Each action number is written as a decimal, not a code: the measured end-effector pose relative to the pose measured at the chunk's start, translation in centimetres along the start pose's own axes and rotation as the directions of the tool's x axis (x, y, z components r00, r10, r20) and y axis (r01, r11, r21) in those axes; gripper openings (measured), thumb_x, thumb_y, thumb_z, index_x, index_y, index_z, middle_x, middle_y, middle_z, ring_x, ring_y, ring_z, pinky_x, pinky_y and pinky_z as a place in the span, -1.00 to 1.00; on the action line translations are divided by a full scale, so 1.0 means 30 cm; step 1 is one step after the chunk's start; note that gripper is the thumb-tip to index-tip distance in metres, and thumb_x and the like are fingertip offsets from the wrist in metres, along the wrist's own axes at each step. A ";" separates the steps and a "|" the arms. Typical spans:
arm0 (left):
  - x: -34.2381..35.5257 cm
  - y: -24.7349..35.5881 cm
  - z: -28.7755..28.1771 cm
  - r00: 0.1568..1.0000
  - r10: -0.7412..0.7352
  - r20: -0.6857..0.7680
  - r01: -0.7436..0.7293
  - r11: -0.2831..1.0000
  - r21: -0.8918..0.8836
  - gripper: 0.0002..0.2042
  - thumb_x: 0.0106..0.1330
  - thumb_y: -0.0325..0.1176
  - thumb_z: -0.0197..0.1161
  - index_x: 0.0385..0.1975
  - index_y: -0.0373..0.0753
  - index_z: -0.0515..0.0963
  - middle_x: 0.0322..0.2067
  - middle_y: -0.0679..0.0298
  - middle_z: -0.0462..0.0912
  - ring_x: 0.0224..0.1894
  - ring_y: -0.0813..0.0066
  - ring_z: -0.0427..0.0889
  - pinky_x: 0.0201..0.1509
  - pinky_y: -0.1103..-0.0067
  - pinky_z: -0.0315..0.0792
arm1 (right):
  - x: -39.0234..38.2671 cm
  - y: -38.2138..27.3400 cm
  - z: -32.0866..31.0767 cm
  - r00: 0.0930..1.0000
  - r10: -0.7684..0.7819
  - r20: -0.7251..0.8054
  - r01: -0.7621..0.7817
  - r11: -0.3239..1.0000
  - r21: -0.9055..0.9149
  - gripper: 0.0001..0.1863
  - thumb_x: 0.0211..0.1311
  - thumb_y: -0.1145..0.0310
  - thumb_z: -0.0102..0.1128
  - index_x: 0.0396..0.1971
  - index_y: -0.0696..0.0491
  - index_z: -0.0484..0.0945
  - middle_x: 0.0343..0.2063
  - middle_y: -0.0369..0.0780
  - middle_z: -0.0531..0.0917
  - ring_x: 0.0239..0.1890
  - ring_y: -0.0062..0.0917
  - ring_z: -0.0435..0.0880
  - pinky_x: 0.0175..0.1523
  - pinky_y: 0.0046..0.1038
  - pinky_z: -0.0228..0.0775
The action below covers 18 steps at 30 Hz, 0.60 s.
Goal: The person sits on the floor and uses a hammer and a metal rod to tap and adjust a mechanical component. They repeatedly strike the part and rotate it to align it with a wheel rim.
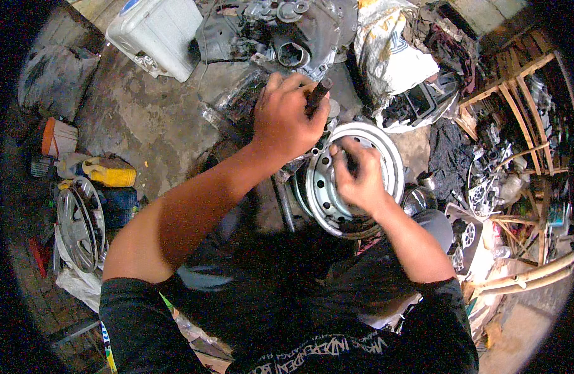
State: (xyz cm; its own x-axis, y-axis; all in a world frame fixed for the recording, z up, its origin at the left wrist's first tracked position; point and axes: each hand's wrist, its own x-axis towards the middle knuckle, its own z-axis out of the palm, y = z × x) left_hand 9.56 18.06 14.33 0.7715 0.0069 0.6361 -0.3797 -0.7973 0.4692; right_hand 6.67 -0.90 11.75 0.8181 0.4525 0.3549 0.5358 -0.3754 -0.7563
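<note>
My left hand [290, 115] is closed round a dark, thick rod [321, 91], whose blunt end sticks up between thumb and fingers. What the rod joins below is hidden by the hand. Beneath it, a small ring-shaped metal end [316, 151] shows beside the wheel. My right hand [361, 174] hovers over or touches a silver steel wheel rim [391, 146] with round holes; its fingers are curled, and what they hold, if anything, cannot be made out. Dark greasy metal [237, 106] lies to the left of my left hand.
A large greasy gearbox-like casing [293, 53] stands at the far side, near a white plastic container [156, 37]. White sacks [393, 56] lie far right. A yellow jug [109, 171] and wheel covers [78, 224] sit at left; a wooden rack [517, 93] with loose parts stands right.
</note>
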 end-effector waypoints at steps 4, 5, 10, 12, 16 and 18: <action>0.000 -0.004 -0.002 1.000 0.022 -0.010 -0.022 1.000 0.017 -0.80 0.25 -0.24 0.31 -0.42 -0.26 0.67 -0.29 0.11 0.65 -0.19 -0.05 0.54 -0.08 0.16 0.47 | 0.005 -0.001 0.007 0.999 0.011 -0.042 -0.009 0.999 0.053 -0.97 0.23 0.56 0.16 -0.39 0.20 0.54 -0.61 0.08 0.59 -0.55 -0.01 0.67 -0.43 -0.19 0.44; -0.003 -0.005 -0.004 1.000 0.011 0.001 -0.011 1.000 0.019 -0.80 0.25 -0.24 0.31 -0.42 -0.26 0.67 -0.29 0.11 0.65 -0.19 -0.05 0.54 -0.08 0.16 0.47 | 0.016 0.006 0.007 0.997 0.031 -0.067 -0.029 0.999 0.037 -0.97 0.23 0.55 0.17 -0.40 0.20 0.54 -0.61 0.08 0.58 -0.55 0.00 0.67 -0.43 -0.18 0.45; -0.008 0.001 -0.010 0.999 0.012 0.040 -0.013 1.000 0.015 -0.79 0.39 -0.23 0.24 -0.33 -0.27 0.61 -0.30 0.04 0.59 -0.18 -0.12 0.50 -0.05 0.13 0.39 | -0.026 -0.013 0.019 1.000 -0.021 0.000 0.021 0.998 0.055 -0.96 0.24 0.54 0.15 -0.37 0.19 0.55 -0.60 0.10 0.58 -0.51 0.03 0.68 -0.41 -0.16 0.46; 0.000 -0.005 -0.010 0.999 0.035 0.041 -0.035 0.999 0.009 -0.79 0.39 -0.24 0.24 -0.33 -0.27 0.60 -0.29 0.03 0.58 -0.18 -0.12 0.50 -0.06 0.13 0.39 | -0.005 0.005 0.017 0.998 -0.002 -0.062 0.004 1.000 0.031 -0.96 0.23 0.54 0.15 -0.37 0.19 0.55 -0.61 0.10 0.57 -0.52 0.04 0.67 -0.40 -0.16 0.46; 0.001 -0.003 -0.002 1.000 -0.019 0.005 0.019 0.999 0.048 -0.80 0.26 -0.24 0.31 -0.41 -0.26 0.68 -0.29 0.10 0.65 -0.18 -0.06 0.54 -0.07 0.15 0.46 | 0.006 0.018 0.016 0.999 0.012 -0.036 -0.010 0.998 0.062 -0.95 0.23 0.53 0.17 -0.38 0.20 0.55 -0.62 0.10 0.56 -0.54 0.02 0.67 -0.42 -0.16 0.45; -0.004 0.001 -0.003 1.000 -0.009 0.004 0.009 0.999 0.039 -0.80 0.27 -0.24 0.30 -0.42 -0.26 0.68 -0.29 0.10 0.65 -0.18 -0.07 0.54 -0.07 0.15 0.46 | -0.021 0.002 0.026 0.999 -0.048 0.005 0.047 0.998 0.030 -0.95 0.23 0.53 0.18 -0.38 0.19 0.55 -0.64 0.10 0.56 -0.55 0.03 0.66 -0.43 -0.15 0.44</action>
State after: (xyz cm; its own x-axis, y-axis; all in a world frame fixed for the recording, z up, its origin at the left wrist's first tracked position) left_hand 9.40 18.11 14.32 0.7768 0.0120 0.6296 -0.3527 -0.8200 0.4508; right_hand 6.04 -0.56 11.06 0.7906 0.4738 0.3878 0.5675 -0.3294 -0.7546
